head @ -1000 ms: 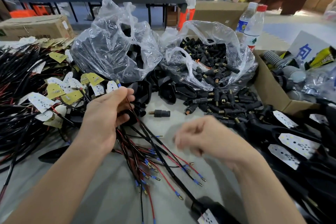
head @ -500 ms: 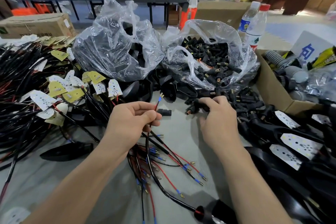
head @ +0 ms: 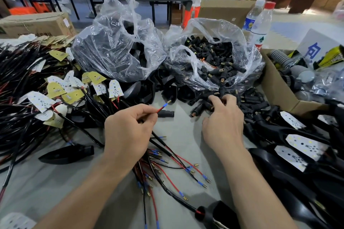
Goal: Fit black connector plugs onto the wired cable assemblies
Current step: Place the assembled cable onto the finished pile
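Right now the left hand (head: 128,132) pinches a thin red wire (head: 160,109) between thumb and forefinger. The wire's blue sleeve and brass tip stick out up and to the right, clear of the fingers. Below that hand, a loose bundle of red and black leads (head: 167,169) with blue-sleeved brass terminals fans out over the grey table top (head: 46,182).

The right hand (head: 223,122) lies palm down, its curled fingers dipped into the loose heap of small black connector plugs (head: 251,98) spilled on the table. Its fingertips are buried among them, so I cannot tell whether they grasp one or only touch the heap. Between the two hands, a single black plug (head: 166,114) lies on its side just past the wire's tip, apart from it.

Behind the heap sits an open clear plastic bag (head: 204,24) holding many more of the same brass-ended plugs. Beside it, to the left, stands a second clear bag (head: 111,46) filled with larger black plastic parts.

Along the left edge lies a tangled pile of black cables (head: 22,117) fitted with white and yellow pointed circuit boards. At the far right stands a brown cardboard box (head: 279,89), with two clear plastic bottles (head: 260,24) behind it.
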{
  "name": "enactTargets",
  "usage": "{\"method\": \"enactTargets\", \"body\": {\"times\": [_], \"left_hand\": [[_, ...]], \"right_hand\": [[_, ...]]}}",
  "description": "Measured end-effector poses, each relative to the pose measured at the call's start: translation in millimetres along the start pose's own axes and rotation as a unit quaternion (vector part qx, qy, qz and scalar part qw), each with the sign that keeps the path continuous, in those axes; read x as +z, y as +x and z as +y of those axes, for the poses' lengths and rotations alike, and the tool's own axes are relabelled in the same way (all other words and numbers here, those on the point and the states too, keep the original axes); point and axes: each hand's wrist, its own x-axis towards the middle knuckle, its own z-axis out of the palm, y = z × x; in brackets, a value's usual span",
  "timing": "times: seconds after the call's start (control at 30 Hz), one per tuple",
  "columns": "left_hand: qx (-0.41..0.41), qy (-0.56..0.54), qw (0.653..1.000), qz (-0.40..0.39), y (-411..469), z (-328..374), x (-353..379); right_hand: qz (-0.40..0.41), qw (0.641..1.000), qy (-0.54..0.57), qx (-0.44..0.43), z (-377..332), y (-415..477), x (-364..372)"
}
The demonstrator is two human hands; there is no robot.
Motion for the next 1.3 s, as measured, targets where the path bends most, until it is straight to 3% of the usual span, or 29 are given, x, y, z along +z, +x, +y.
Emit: {"method": "enactTargets", "body": {"times": [0.17,0.23,0.33,0.4,0.47,0.53,0.63,0.77,0.97,1.1,1.3], "left_hand": [[0.037,0.010,0.999,0.012,-4.0,-3.6,2.0],[0.033,0.003,0.999,0.014,-4.2,-5.1,3.0],[0.029,0.001,1.000,0.011,-3.6,-8.0,4.8],[0.044,0.006,0.999,0.008,-3.2,-9.4,4.8],[0.088,0.039,0.995,0.020,-3.2,-9.9,4.5],[0.117,0.062,0.991,0.035,-3.2,-10.5,4.8],[0.091,0.029,0.995,0.019,-5.9,-11.0,6.9],[0.082,0.015,0.996,0.016,-6.9,-12.9,9.1],[0.089,0.006,0.996,0.018,-10.4,-8.7,11.0],[0.073,0.017,0.997,0.032,-7.3,-6.9,7.8],[0.050,0.019,0.998,0.032,-8.8,-0.8,7.3]], "right_hand": [[0.003,0.999,-0.038,0.013,6.6,3.7,5.9],[0.034,0.997,0.064,0.041,11.7,6.2,4.2],[0.143,0.969,0.200,0.026,11.7,4.9,-5.1],[0.144,0.949,0.278,0.022,3.0,2.1,-9.3],[0.075,0.903,0.420,0.052,-9.3,-1.5,-9.0],[-0.029,0.811,0.576,0.097,-21.2,-6.9,-8.7],[-0.138,0.742,0.646,0.111,-25.9,-11.6,-11.1],[-0.166,0.663,0.715,0.147,-21.3,-8.4,-18.6],[-0.205,0.682,0.695,0.099,-24.0,-13.7,-20.3],[-0.205,0.729,0.650,0.063,-23.9,-17.1,-20.8],[-0.213,0.729,0.645,0.079,-21.7,-16.3,-19.4]]}}
